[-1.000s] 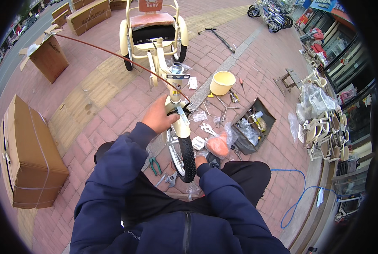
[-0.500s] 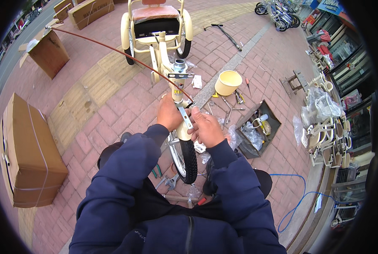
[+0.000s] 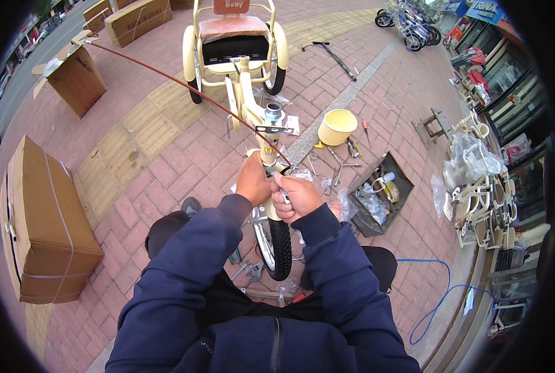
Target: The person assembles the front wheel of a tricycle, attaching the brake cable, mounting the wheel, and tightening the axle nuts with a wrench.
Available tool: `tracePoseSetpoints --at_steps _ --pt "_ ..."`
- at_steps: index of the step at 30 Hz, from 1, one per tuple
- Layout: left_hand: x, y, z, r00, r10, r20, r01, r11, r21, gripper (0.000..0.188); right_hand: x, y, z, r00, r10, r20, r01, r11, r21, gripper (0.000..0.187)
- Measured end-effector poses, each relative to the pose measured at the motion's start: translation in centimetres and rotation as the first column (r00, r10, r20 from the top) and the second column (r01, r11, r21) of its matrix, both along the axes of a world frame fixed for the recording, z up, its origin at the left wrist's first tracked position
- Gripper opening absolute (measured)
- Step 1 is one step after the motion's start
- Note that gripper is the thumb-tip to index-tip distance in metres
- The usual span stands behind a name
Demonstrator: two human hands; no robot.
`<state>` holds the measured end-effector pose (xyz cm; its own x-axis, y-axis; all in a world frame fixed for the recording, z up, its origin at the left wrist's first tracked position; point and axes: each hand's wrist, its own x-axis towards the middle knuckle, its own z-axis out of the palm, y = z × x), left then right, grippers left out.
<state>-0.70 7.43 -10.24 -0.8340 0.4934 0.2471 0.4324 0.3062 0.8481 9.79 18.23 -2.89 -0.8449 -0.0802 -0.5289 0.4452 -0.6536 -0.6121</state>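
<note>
A cream tricycle stands in front of me, its front wheel between my knees. My left hand is closed around the fork just under the head tube; its fingertips are hidden. Touching it from the right, my right hand is curled around a slotted metal strip, of which only a short silver part shows. A brown cable runs from the far left down to the fork beside my right thumb. Higher on the head tube sits a dark slotted bracket, under the open tube top.
Right of the wheel lies an open metal toolbox with plastic bags. Nearby are a cream bucket, a screwdriver and a three-armed wrench. An adjustable wrench lies by the tyre. A large carton stands left.
My right fingers have folded over the metal strip, which is now mostly covered. Both hands are closer together at the fork. The tricycle's front appears slightly lower and further right.
</note>
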Motion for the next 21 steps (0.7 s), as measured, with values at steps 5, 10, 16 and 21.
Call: tracePoseSetpoints --at_steps 5,10,16,21 --pt "0.5 -0.2 1.1 0.998 -0.013 0.062 0.009 0.998 0.062 0.047 0.5 0.4 0.2 1.0 0.021 -0.012 -0.02 0.995 0.097 0.029" --pt "1.2 -0.1 2.9 0.995 -0.002 0.1 -0.001 1.0 0.028 0.041 -0.8 0.8 5.1 0.93 -0.024 -0.366 0.367 0.085 0.926 0.054" --pt "0.7 0.5 1.8 0.998 -0.065 0.0 0.064 0.988 0.14 0.039 -6.8 -3.2 8.2 0.875 0.096 -0.475 0.472 -0.389 0.791 0.066" --pt "0.7 0.2 0.7 0.999 -0.041 0.002 0.04 0.994 0.106 0.04 -6.5 -2.6 8.6 0.897 0.033 -0.441 0.439 -0.187 0.879 0.055"
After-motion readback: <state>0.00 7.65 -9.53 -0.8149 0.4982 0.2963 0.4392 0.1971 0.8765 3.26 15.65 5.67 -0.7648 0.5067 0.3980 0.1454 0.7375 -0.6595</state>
